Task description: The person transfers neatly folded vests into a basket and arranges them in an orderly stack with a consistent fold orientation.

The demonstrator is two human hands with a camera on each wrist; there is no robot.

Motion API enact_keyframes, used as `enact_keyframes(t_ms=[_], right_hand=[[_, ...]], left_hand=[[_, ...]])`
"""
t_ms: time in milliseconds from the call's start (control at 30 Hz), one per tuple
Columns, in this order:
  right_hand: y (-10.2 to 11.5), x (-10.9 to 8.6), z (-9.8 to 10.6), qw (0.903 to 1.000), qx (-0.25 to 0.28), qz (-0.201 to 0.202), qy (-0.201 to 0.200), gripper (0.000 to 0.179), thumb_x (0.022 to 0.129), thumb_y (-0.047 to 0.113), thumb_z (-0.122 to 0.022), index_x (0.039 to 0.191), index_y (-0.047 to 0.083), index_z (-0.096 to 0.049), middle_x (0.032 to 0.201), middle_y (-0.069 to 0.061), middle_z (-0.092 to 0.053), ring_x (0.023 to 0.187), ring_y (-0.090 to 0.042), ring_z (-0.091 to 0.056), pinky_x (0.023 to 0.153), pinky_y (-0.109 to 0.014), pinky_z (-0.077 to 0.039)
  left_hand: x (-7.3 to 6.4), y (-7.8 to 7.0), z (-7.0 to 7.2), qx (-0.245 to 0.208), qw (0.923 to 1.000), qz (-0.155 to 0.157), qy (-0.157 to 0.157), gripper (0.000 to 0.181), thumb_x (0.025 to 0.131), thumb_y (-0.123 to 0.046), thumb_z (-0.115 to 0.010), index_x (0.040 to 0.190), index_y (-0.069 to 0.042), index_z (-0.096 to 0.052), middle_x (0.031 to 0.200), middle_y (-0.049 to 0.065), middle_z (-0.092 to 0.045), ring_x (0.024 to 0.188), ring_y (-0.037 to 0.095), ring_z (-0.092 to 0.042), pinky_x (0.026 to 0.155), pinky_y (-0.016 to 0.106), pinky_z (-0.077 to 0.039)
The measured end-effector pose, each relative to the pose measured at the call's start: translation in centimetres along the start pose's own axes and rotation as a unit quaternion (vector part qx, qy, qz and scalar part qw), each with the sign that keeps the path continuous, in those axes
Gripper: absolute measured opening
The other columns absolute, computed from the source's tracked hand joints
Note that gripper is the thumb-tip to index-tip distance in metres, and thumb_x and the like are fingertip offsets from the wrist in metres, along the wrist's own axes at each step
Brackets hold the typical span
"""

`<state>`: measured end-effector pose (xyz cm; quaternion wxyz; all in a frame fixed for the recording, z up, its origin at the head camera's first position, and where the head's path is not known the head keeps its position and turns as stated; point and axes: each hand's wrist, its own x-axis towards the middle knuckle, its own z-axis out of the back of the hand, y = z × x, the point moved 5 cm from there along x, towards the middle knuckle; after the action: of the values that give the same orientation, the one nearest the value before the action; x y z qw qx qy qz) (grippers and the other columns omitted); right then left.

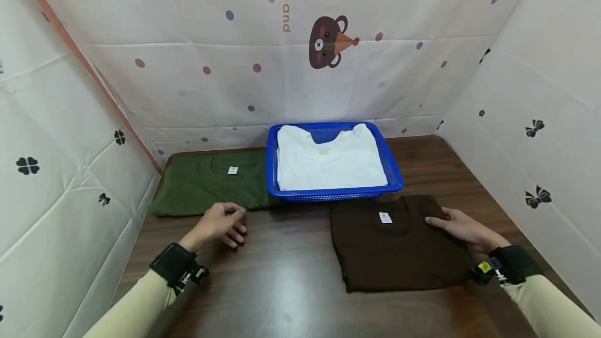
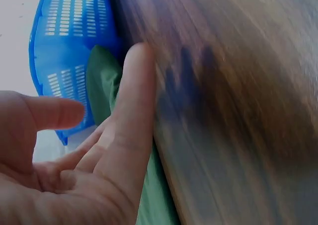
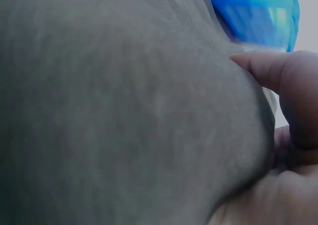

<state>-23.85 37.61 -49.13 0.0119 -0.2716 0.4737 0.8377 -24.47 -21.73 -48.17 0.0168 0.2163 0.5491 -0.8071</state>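
A folded brown T-shirt [image 1: 399, 249] with a white neck label lies at the table's right. My right hand [image 1: 469, 229] grips its right edge, thumb on top and fingers underneath; in the right wrist view the brown cloth fills most of the picture beside the thumb [image 3: 268, 68]. My left hand [image 1: 220, 225] hovers over the table just in front of a folded green T-shirt [image 1: 202, 184], holding nothing, its fingers loosely bent. Behind the brown T-shirt stands a blue basket [image 1: 394, 176] with a folded white T-shirt [image 1: 331, 166] inside.
Brown wooden table [image 1: 277, 275] runs under everything. Printed white cloth hangs behind it as a back wall [image 1: 202, 98], with further white cloth walls at left and right. The basket's left side meets the green T-shirt.
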Motion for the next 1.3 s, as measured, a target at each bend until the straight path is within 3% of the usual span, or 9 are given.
enact_keyframes(t_ms=[167, 500, 633, 767, 867, 1100, 1300], right_hand=[[1.0, 0.4, -1.9, 0.9995, 0.028, 0.012, 0.003, 0.076, 0.109, 0.036, -0.052, 0.159, -0.008, -0.016, 0.135, -0.025, -0.057, 0.112, -0.031, -0.064, 0.089, -0.044, -0.055], [3.6, 1.0, -5.5, 0.9965, 0.067, 0.045, 0.02, 0.08, 0.109, 0.036, -0.053, 0.161, -0.006, -0.01, 0.143, -0.029, -0.05, 0.12, -0.032, -0.061, 0.093, -0.044, -0.055], [4.5, 1.5, -6.9, 0.9969, 0.067, 0.039, 0.012, 0.084, 0.108, 0.039, -0.054, 0.161, -0.005, -0.006, 0.148, -0.032, -0.043, 0.127, -0.039, -0.055, 0.099, -0.049, -0.052], [4.9, 1.8, -8.8, 0.9983, 0.05, 0.028, 0.001, 0.09, 0.107, 0.042, -0.055, 0.16, -0.01, -0.003, 0.16, -0.038, -0.019, 0.143, -0.054, -0.031, 0.111, -0.062, -0.038], [5.0, 1.7, -10.3, 0.9987, 0.05, 0.013, -0.001, 0.096, 0.106, 0.043, -0.056, 0.158, -0.013, 0.001, 0.162, -0.04, -0.006, 0.146, -0.058, -0.019, 0.114, -0.066, -0.03], [5.9, 2.0, -12.9, 0.9962, 0.086, 0.012, 0.004, 0.092, 0.107, 0.038, -0.056, 0.158, -0.014, 0.001, 0.163, -0.039, -0.003, 0.149, -0.056, -0.011, 0.118, -0.066, -0.022], [7.3, 2.6, -13.5, 0.9955, 0.091, 0.025, 0.004, 0.09, 0.107, 0.037, -0.056, 0.158, -0.013, -0.001, 0.163, -0.038, -0.007, 0.149, -0.055, -0.013, 0.118, -0.066, -0.021]], left_hand=[[0.2, -0.2, -1.1, -0.013, 0.9987, 0.023, 0.044, 0.045, 0.111, -0.022, -0.048, 0.142, 0.01, -0.05, 0.094, 0.023, -0.075, 0.076, 0.036, -0.076, 0.064, 0.045, -0.063], [0.4, -0.5, -2.8, -0.025, 0.9919, 0.023, 0.123, 0.049, 0.111, -0.027, -0.046, 0.138, 0.013, -0.052, 0.094, 0.026, -0.074, 0.074, 0.033, -0.076, 0.062, 0.043, -0.063], [0.4, -0.6, -3.3, -0.013, 0.9918, 0.021, 0.125, 0.049, 0.111, -0.03, -0.046, 0.135, 0.011, -0.056, 0.091, 0.025, -0.075, 0.07, 0.032, -0.076, 0.059, 0.042, -0.062], [-0.1, -0.1, -4.2, -0.002, 0.9911, 0.022, 0.131, 0.048, 0.111, -0.032, -0.046, 0.128, 0.01, -0.062, 0.085, 0.024, -0.075, 0.067, 0.032, -0.075, 0.057, 0.042, -0.062], [-0.7, 0.5, -5.0, 0.001, 0.9895, 0.026, 0.142, 0.05, 0.111, -0.036, -0.045, 0.124, 0.009, -0.065, 0.081, 0.024, -0.074, 0.065, 0.032, -0.075, 0.055, 0.041, -0.061], [-1.1, 0.5, -6.1, 0.003, 0.9873, 0.031, 0.156, 0.064, 0.107, -0.053, -0.048, 0.118, 0.008, -0.067, 0.077, 0.024, -0.073, 0.059, 0.031, -0.074, 0.053, 0.043, -0.061], [-0.7, 0.0, -6.5, 0.022, 0.9903, 0.031, 0.134, 0.06, 0.103, -0.052, -0.056, 0.096, 0.006, -0.068, 0.071, 0.022, -0.072, 0.055, 0.028, -0.072, 0.051, 0.042, -0.06]])
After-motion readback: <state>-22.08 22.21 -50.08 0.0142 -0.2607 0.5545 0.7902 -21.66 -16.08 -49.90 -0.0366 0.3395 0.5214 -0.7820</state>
